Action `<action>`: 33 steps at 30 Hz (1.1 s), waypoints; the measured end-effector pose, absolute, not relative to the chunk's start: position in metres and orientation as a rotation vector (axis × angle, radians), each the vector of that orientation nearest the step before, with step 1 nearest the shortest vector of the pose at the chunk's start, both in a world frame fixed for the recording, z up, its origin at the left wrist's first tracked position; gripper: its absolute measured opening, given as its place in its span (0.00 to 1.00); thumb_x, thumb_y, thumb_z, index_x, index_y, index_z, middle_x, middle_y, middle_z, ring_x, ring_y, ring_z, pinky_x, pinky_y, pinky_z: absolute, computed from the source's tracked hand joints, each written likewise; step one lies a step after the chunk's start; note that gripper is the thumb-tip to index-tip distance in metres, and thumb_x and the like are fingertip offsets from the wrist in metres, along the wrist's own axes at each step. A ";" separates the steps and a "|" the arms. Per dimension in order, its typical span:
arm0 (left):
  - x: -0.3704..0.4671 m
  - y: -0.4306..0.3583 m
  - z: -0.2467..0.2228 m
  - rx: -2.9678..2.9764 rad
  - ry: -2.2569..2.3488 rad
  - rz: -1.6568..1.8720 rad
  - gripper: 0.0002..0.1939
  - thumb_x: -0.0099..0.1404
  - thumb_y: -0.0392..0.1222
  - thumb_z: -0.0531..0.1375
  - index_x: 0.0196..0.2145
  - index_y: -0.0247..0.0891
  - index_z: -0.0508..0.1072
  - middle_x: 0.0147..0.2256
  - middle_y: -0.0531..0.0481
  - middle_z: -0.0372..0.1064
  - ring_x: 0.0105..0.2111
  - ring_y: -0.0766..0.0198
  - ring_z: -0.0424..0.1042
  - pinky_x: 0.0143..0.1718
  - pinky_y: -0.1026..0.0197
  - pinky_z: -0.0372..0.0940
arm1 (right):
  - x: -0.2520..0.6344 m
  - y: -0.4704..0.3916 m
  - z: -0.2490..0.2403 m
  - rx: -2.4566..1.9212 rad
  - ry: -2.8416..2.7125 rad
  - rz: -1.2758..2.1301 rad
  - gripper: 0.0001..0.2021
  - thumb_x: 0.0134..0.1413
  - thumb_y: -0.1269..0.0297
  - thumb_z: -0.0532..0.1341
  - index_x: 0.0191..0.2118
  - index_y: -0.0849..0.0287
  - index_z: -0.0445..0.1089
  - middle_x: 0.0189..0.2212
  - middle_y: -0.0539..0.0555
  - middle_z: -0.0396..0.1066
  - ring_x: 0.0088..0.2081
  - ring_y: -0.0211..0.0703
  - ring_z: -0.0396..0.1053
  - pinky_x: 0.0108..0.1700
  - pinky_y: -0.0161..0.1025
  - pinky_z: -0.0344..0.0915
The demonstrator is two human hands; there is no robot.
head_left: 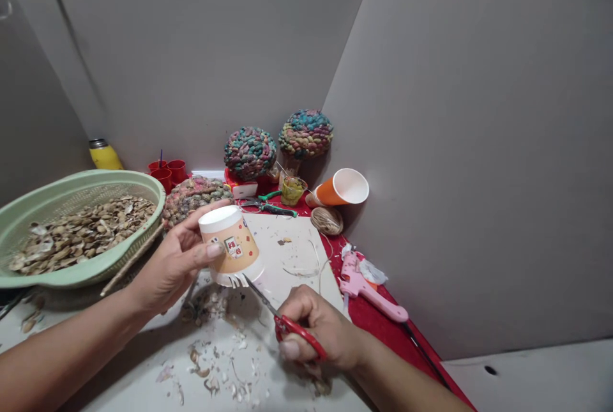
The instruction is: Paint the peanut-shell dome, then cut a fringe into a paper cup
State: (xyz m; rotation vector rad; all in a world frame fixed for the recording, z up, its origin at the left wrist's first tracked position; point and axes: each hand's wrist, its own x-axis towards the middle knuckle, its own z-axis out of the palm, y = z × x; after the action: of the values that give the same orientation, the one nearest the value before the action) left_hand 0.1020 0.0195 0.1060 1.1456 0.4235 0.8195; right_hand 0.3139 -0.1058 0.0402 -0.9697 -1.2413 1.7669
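Observation:
My left hand (179,255) grips a paper cup (239,243), white with an orange printed band, tilted above the board. Its lower rim is cut into short strips that splay outward. In my right hand (318,329) is a pair of scissors (301,334) with red handles, fingers closed through the loops. The blade tips reach the cup's lower edge beside the cut strips; whether paper lies between the blades I cannot tell. Shell bits and scraps (211,306) are scattered on the white board (287,259) below.
A green basket (158,191) of pistachio-like shells stands left. Shell-covered balls (249,153) in several colours, red cups (177,171), green-handled pliers (275,207), an orange cup (330,191) and a twine roll (327,220) sit behind. A pink glue gun (371,290) lies right, beside a grey wall (479,163).

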 end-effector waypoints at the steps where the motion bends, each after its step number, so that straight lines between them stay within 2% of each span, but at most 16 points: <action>1: 0.102 0.019 0.107 1.150 0.427 0.822 0.35 0.54 0.45 0.76 0.60 0.47 0.77 0.53 0.43 0.81 0.55 0.45 0.78 0.54 0.53 0.74 | 0.314 -0.106 0.039 -0.966 -1.237 1.768 0.31 0.42 0.43 0.76 0.14 0.61 0.61 0.09 0.44 0.59 0.10 0.25 0.52 0.12 0.25 0.48; 6: 0.101 0.017 0.110 1.185 0.413 0.819 0.38 0.53 0.48 0.77 0.61 0.48 0.75 0.57 0.42 0.78 0.60 0.43 0.74 0.58 0.52 0.71 | 0.310 -0.106 0.037 -0.956 -1.217 1.750 0.31 0.41 0.44 0.77 0.13 0.61 0.61 0.08 0.44 0.59 0.09 0.24 0.50 0.11 0.25 0.48; 9: 0.100 0.017 0.109 1.212 0.387 0.788 0.42 0.53 0.45 0.77 0.64 0.52 0.72 0.61 0.43 0.75 0.60 0.42 0.73 0.58 0.51 0.71 | 0.310 -0.107 0.036 -0.966 -1.206 1.740 0.31 0.40 0.44 0.77 0.13 0.62 0.61 0.08 0.44 0.59 0.09 0.24 0.50 0.11 0.24 0.48; 12: 0.100 0.017 0.108 1.225 0.391 0.759 0.44 0.53 0.42 0.77 0.66 0.54 0.70 0.61 0.43 0.74 0.60 0.41 0.73 0.57 0.50 0.72 | 0.312 -0.107 0.034 -0.965 -1.183 1.800 0.30 0.39 0.46 0.78 0.14 0.63 0.64 0.08 0.45 0.60 0.08 0.25 0.52 0.10 0.24 0.48; 18: 0.099 0.017 0.109 1.247 0.364 0.749 0.44 0.53 0.42 0.77 0.66 0.53 0.70 0.62 0.42 0.73 0.62 0.38 0.71 0.57 0.47 0.73 | 0.311 -0.105 0.034 -0.821 -1.097 1.923 0.27 0.38 0.47 0.79 0.16 0.65 0.68 0.09 0.45 0.62 0.07 0.27 0.54 0.09 0.25 0.52; 26: 0.097 0.017 0.111 1.275 0.365 0.736 0.47 0.54 0.42 0.77 0.68 0.51 0.67 0.63 0.42 0.72 0.62 0.41 0.71 0.57 0.51 0.72 | 0.310 -0.103 0.027 -0.586 -0.970 1.977 0.27 0.41 0.55 0.77 0.12 0.62 0.62 0.07 0.45 0.59 0.06 0.28 0.53 0.08 0.25 0.51; 33: 0.099 0.018 0.110 1.280 0.346 0.740 0.48 0.54 0.42 0.77 0.69 0.51 0.65 0.64 0.41 0.71 0.63 0.41 0.70 0.58 0.51 0.72 | 0.311 -0.102 0.019 -0.391 -0.946 2.020 0.22 0.47 0.61 0.74 0.14 0.64 0.65 0.09 0.47 0.62 0.07 0.29 0.55 0.09 0.25 0.52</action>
State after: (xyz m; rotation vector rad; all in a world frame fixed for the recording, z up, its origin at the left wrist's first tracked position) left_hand 0.0990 0.0182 0.1101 1.2797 0.3456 0.7397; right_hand 0.3105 -0.1024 0.0189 -0.3905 -0.9461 2.0202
